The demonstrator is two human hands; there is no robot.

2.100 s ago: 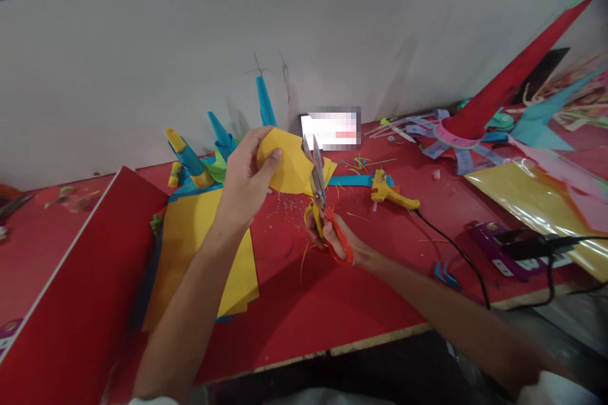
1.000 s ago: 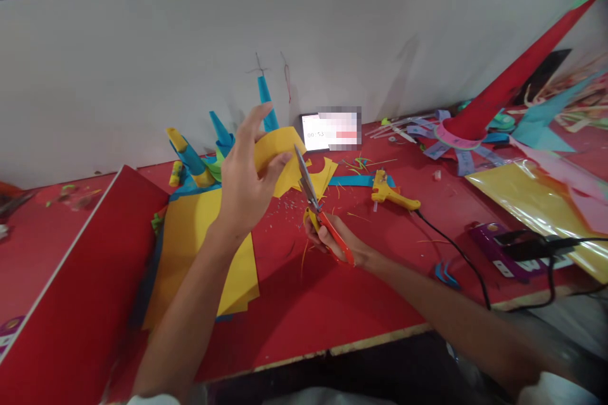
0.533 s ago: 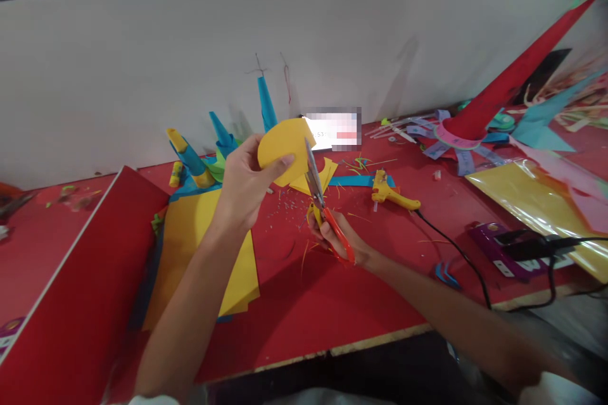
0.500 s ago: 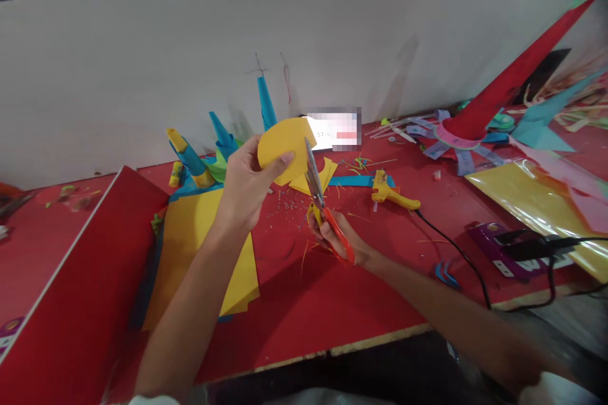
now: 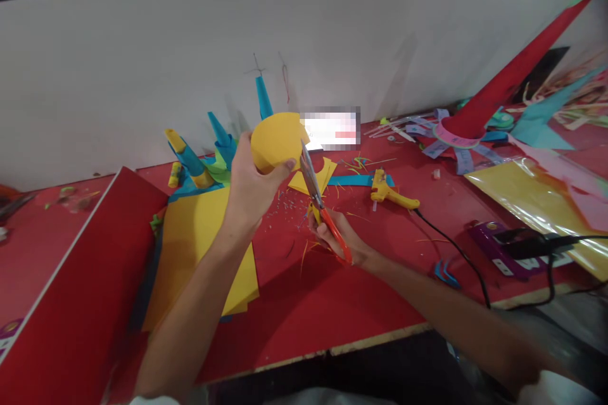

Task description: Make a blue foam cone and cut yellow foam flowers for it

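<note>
My left hand (image 5: pixel 251 186) pinches a yellow paper piece (image 5: pixel 277 142) with a rounded outline, held up over the table. In my right hand (image 5: pixel 332 234) is a pair of scissors (image 5: pixel 313 186) with orange-red and yellow handles. The scissors point up and to the left, and their tips touch or nearly touch the paper's right edge. Behind the blades, yellow paper offcuts (image 5: pixel 327 174) lie on the red table (image 5: pixel 304 316), with thin trimmings scattered around.
Yellow sheets (image 5: pixel 190 228) and a red board (image 5: pixel 95 278) are at the left. Blue paper cones (image 5: pixel 264 98) stand behind. To the right are a yellow glue gun (image 5: pixel 392 193) with a cord, a purple power strip (image 5: pixel 498 250) and a tall red cone (image 5: pixel 517 76). A bright phone (image 5: pixel 332 131) leans at the back.
The yellow paper has shifted slightly left and turned in my left hand. The scissors in my right hand have moved slightly left, and their blades look closer together.
</note>
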